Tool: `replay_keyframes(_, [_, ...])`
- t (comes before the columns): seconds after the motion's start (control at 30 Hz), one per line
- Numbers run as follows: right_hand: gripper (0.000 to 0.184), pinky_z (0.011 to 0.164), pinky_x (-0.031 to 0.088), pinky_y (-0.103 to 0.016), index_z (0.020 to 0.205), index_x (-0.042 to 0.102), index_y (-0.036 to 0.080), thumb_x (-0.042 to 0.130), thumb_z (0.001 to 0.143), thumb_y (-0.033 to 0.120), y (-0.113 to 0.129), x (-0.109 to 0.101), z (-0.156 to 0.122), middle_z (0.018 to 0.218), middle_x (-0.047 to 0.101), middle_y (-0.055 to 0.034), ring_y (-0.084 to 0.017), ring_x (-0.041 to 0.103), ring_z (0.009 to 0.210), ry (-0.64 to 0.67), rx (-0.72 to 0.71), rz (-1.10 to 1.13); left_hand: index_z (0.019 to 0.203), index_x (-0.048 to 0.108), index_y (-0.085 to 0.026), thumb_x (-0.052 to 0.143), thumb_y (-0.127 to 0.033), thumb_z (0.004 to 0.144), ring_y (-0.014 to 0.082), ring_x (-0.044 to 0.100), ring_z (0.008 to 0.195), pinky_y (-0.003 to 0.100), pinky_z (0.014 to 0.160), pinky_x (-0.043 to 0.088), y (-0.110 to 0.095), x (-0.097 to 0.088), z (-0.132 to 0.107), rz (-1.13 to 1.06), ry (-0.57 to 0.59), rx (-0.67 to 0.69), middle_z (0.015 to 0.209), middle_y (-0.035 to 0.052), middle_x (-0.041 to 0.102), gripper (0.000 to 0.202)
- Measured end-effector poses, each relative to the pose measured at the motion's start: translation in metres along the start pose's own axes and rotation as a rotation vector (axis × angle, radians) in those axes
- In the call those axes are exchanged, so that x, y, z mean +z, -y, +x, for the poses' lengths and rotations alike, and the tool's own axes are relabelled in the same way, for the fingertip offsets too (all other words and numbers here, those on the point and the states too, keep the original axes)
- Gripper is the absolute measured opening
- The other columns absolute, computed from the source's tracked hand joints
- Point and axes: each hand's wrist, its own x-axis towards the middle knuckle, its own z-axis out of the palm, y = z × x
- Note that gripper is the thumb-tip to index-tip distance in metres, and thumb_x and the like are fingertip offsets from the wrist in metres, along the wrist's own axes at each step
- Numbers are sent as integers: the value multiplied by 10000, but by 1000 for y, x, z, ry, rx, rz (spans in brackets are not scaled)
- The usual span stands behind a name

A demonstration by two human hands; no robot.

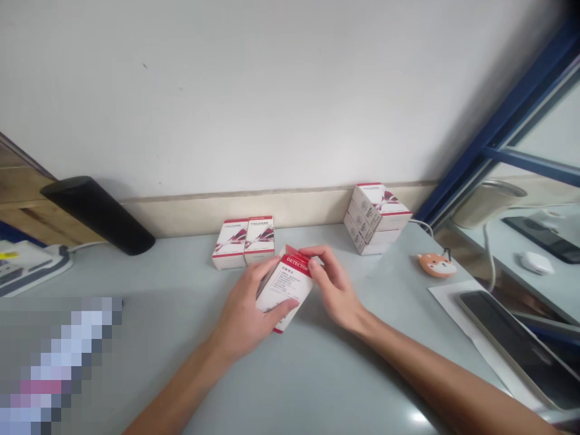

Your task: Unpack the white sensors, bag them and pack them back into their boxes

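Observation:
A white and red cardboard box [290, 289] printed "DETECTOR" is tilted above the grey table, close to the middle of the view. My left hand [244, 311] grips its left side, thumb across the front face. At the top end, my right hand [334, 290] has its fingers and thumb bent around the red edge, where a flap appears raised. Whether anything is inside the box cannot be seen. Just behind my left hand, two similar boxes lie side by side: a left box [231, 240] and a right box [260, 235].
Three matching boxes form a stack [378, 220] by the wall. On the right are an orange animal-faced case [435, 264], a phone [512, 344] and white paper [446, 299]. A black cylinder [97, 214] leans at back left, near a white device [31, 269]. The lower left is pixelated.

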Motion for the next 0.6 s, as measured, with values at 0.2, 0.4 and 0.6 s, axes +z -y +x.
replay_keyframes(0.2, [371, 770, 525, -302, 1076, 668, 270, 434, 1069, 558, 7, -14, 12, 992, 677, -16, -176, 603, 843, -203, -66, -92, 1363, 541, -362, 857, -383, 819, 252, 703, 1033, 437, 877, 615, 8, -4, 3, 187, 4, 261, 1221, 51, 630, 629])
replay_keyframes(0.4, [410, 583, 444, -257, 975, 669, 249, 504, 1014, 622, 11, -17, 21, 829, 597, 13, -141, 496, 644, -163, 31, -45, 1328, 501, -344, 858, -236, 802, 288, 591, 1252, 474, 986, 602, -7, -10, 4, 261, -114, 582, 1436, 114, 430, 644])
replay_keyframes(0.6, [397, 588, 420, -226, 914, 686, 206, 657, 930, 602, 21, -9, 15, 819, 632, 7, -130, 534, 694, 153, 256, 31, 1256, 615, -354, 750, -105, 784, 290, 525, 1319, 484, 1094, 513, -29, -21, 2, 424, -82, 841, 1441, 69, 550, 551])
